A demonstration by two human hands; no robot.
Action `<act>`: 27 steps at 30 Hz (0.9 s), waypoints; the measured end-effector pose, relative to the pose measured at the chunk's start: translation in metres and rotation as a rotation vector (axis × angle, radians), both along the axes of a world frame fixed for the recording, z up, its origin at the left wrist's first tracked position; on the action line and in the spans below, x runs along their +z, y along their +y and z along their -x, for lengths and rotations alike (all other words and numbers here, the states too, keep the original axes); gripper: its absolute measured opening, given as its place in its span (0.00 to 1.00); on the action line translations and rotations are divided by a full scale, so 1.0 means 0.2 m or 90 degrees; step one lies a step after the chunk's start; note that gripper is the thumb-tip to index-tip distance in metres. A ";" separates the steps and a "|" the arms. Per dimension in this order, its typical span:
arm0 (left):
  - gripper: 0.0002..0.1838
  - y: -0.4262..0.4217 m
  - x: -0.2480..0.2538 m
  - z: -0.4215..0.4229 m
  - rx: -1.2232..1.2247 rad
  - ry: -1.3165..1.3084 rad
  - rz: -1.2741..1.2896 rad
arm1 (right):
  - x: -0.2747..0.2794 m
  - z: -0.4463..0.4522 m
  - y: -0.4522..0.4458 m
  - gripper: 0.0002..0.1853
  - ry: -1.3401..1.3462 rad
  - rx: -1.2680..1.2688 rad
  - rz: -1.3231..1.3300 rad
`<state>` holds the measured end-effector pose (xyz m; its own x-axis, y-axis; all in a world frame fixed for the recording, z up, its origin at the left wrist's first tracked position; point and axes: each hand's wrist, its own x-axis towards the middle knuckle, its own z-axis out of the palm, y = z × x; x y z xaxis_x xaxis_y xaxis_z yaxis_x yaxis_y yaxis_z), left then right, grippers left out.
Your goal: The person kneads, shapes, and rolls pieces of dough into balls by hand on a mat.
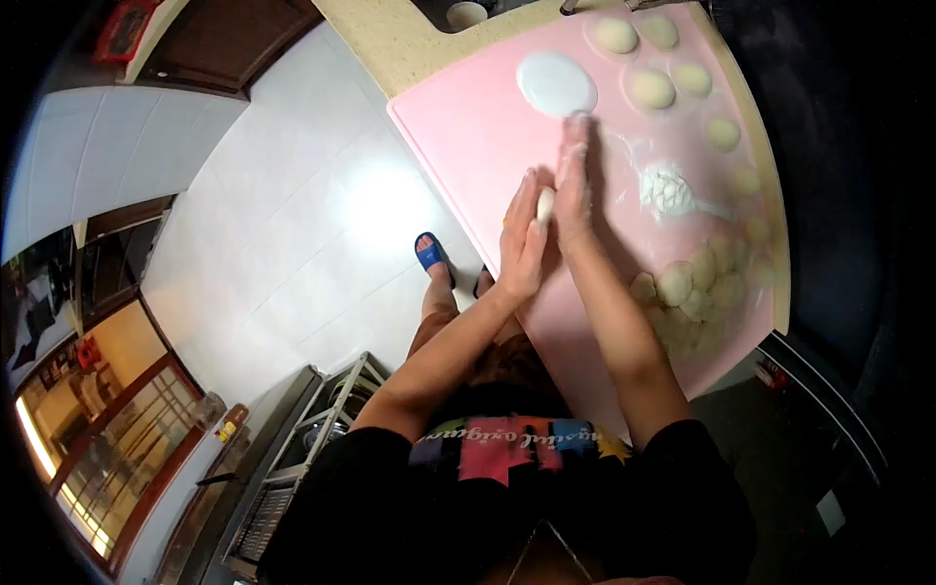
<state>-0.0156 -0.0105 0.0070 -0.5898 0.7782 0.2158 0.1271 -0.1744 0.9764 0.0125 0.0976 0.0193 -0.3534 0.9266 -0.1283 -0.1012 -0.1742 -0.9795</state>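
My left hand and my right hand face each other, palms turned inward and fingers extended, over a pink mat. Between the palms is a small pale piece of dough, pressed from both sides and partly hidden by the fingers. White powder coats the right fingers, which are slightly blurred. Just beyond the right fingertips lies a smooth white oval; I cannot tell what it is. To the right of my hands sits a white powdery heap.
Several round dough balls lie along the mat's far right side. Nearer, a cluster of pale dough pieces is bunched together. A bowl stands beyond the counter edge. A metal rack is at lower left, by the tiled floor.
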 end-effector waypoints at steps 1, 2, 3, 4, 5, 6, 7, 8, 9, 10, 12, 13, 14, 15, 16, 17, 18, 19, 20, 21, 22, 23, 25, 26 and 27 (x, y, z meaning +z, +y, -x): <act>0.37 0.04 0.01 0.02 -0.004 0.000 -0.001 | 0.00 -0.01 -0.05 0.37 -0.018 0.007 -0.011; 0.37 0.10 0.02 0.07 -0.019 -0.090 0.006 | 0.01 -0.03 -0.12 0.37 -0.036 0.018 -0.029; 0.37 0.17 0.02 0.11 -0.034 -0.182 0.016 | 0.03 -0.04 -0.22 0.37 -0.053 0.031 -0.051; 0.35 0.21 -0.01 0.17 -0.037 -0.112 0.016 | 0.05 -0.06 -0.32 0.37 -0.071 0.043 -0.072; 0.34 0.23 -0.02 0.22 -0.038 -0.065 0.034 | 0.07 -0.08 -0.38 0.37 -0.073 0.050 -0.080; 0.34 0.21 -0.04 0.22 0.004 -0.058 0.040 | 0.08 -0.08 -0.40 0.37 -0.070 0.048 -0.079; 0.35 0.17 -0.05 0.20 0.048 -0.051 0.044 | 0.08 -0.09 -0.36 0.37 -0.052 0.036 -0.070; 0.36 0.10 -0.04 0.16 0.087 -0.015 0.018 | 0.07 -0.08 -0.28 0.37 -0.029 0.018 -0.051; 0.35 0.04 -0.15 0.09 0.111 0.039 -0.011 | 0.05 -0.07 -0.15 0.37 0.000 -0.005 -0.020; 0.35 -0.01 -0.12 0.02 0.056 0.038 0.006 | 0.03 -0.06 -0.06 0.37 0.012 -0.015 -0.002; 0.35 0.00 -0.07 -0.02 -0.010 0.020 0.010 | -0.01 -0.03 -0.02 0.37 -0.010 -0.011 0.004; 0.35 0.04 -0.06 0.00 -0.020 0.003 -0.007 | -0.01 -0.03 -0.06 0.37 -0.026 -0.004 -0.009; 0.35 0.11 -0.02 0.06 -0.053 -0.070 0.002 | 0.00 -0.05 -0.14 0.37 -0.044 0.005 -0.029; 0.35 0.18 -0.01 0.11 -0.085 -0.145 0.014 | 0.02 -0.07 -0.24 0.37 -0.062 0.017 -0.050; 0.34 0.24 0.00 0.16 -0.057 -0.098 0.016 | 0.05 -0.09 -0.34 0.37 -0.075 0.035 -0.068; 0.33 0.27 -0.01 0.19 -0.051 -0.092 0.012 | 0.06 -0.11 -0.40 0.37 -0.072 0.041 -0.069; 0.34 0.24 -0.01 0.20 -0.027 -0.119 0.035 | 0.07 -0.13 -0.41 0.37 -0.065 0.037 -0.067; 0.35 0.19 -0.03 0.18 0.006 -0.090 0.034 | 0.08 -0.13 -0.39 0.37 -0.049 0.026 -0.061; 0.35 0.14 -0.05 0.15 0.040 -0.062 0.035 | 0.06 -0.12 -0.32 0.37 -0.029 0.005 -0.047; 0.36 0.06 -0.11 0.10 0.078 0.021 0.019 | 0.04 -0.10 -0.18 0.37 -0.002 -0.019 -0.018; 0.37 0.00 -0.11 0.03 0.069 0.034 0.016 | 0.03 -0.09 -0.08 0.36 0.009 -0.032 -0.004; 0.38 -0.03 -0.09 -0.03 0.008 -0.018 0.006 | 0.01 -0.07 -0.02 0.36 0.008 -0.031 0.000; 0.36 0.01 -0.08 -0.04 0.000 0.017 0.028 | 0.00 -0.06 -0.05 0.36 -0.018 -0.013 -0.009; 0.34 0.07 -0.08 0.00 -0.017 -0.046 0.027 | 0.01 -0.08 -0.13 0.36 -0.034 0.001 -0.024; 0.33 0.14 -0.07 0.05 -0.032 -0.112 0.023 | 0.02 -0.10 -0.22 0.36 -0.052 0.017 -0.042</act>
<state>-0.0256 0.0181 -0.0064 -0.5755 0.8135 0.0838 -0.0542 -0.1402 0.9886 0.0328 0.0544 0.0238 -0.3693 0.9242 -0.0972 -0.0165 -0.1111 -0.9937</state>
